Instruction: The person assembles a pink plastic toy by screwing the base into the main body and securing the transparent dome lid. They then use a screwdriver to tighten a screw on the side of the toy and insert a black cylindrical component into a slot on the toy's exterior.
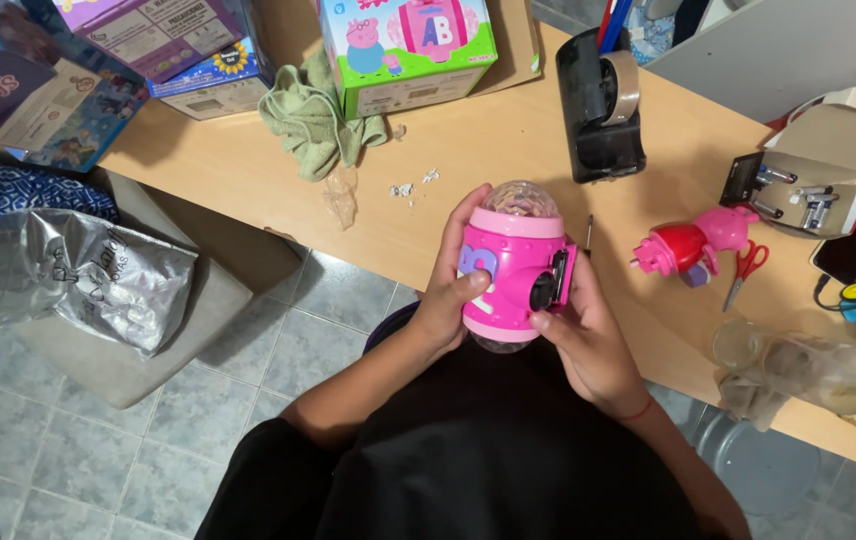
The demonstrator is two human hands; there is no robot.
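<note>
A pink drum-shaped toy [508, 270] with a clear faceted dome on its far end is held over the table's near edge. My left hand [448, 290] wraps its left side, thumb on the front. My right hand [588, 340] holds its right side, with the fingers at a black clip-like part [551, 283] on the toy. Both hands grip the toy.
On the wooden table [468, 150] lie a green cloth [313, 120], a green toy box [408, 50], a black tape dispenser [603, 105], a pink pig figure [693, 245], red-handled scissors [743, 270] and a clear plastic bottle [818, 370]. A silver foil bag [88, 275] rests on a stool at left.
</note>
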